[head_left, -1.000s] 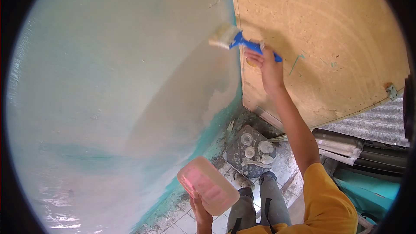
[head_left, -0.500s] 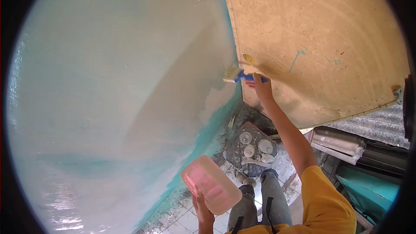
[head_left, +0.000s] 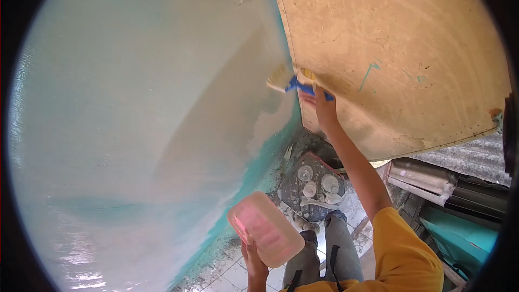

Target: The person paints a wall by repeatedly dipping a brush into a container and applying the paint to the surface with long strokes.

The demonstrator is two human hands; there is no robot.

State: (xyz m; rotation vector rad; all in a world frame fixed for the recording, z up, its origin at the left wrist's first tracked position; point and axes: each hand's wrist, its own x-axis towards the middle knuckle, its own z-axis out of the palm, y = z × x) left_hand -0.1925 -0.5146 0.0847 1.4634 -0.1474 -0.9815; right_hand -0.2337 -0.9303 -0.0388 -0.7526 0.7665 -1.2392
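My right hand [head_left: 323,109] grips the blue handle of a paintbrush [head_left: 294,83], its fingers wrapped round it. The pale bristles point left, against the wall [head_left: 205,65] close to its corner with a tan panel [head_left: 400,32]. Pale paint covers most of this wall, with teal showing along the corner and the lower edge. Low in front of me, my left hand [head_left: 254,259] holds a pinkish plastic tub [head_left: 266,229] from below and the side, fingers closed on it. The tub is tilted, with pink showing inside.
On the tiled floor [head_left: 235,276] by my feet, a dark paint-spattered board [head_left: 294,192] carries several clear cups and a pale long-handled tool [head_left: 319,202]. Corrugated sheets [head_left: 465,154] and a teal object [head_left: 459,232] lie at the right. The tan panel's lower edge curves above them.
The brush has moved up and left along the wall, its bristles now tilted upward. My right hand has shifted slightly with it. The tub stays nearly in place.
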